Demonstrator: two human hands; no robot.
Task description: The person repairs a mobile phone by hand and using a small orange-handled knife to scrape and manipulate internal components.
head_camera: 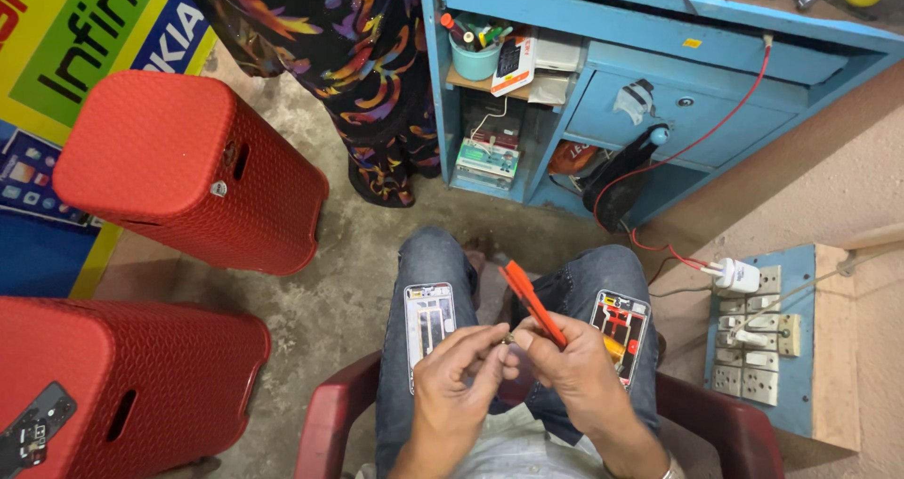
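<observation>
My right hand (574,371) grips an orange-handled tool (530,301) that points up and to the left. My left hand (455,380) pinches a tiny dark part (508,339) at the fingertips, right against the right hand's fingers. Both hands meet above my lap. An opened phone (429,324) with its insides showing rests on my left thigh. A second opened phone (621,328) with red and yellow parts lies on my right thigh, partly behind the right hand.
Two red plastic stools (193,168) (132,385) stand at left. A person in a patterned dress (353,60) stands ahead. A blue workbench (659,74) with drawers, a cup of pens (476,50) and a red cable is at right. A switch and socket board (758,333) sits low right.
</observation>
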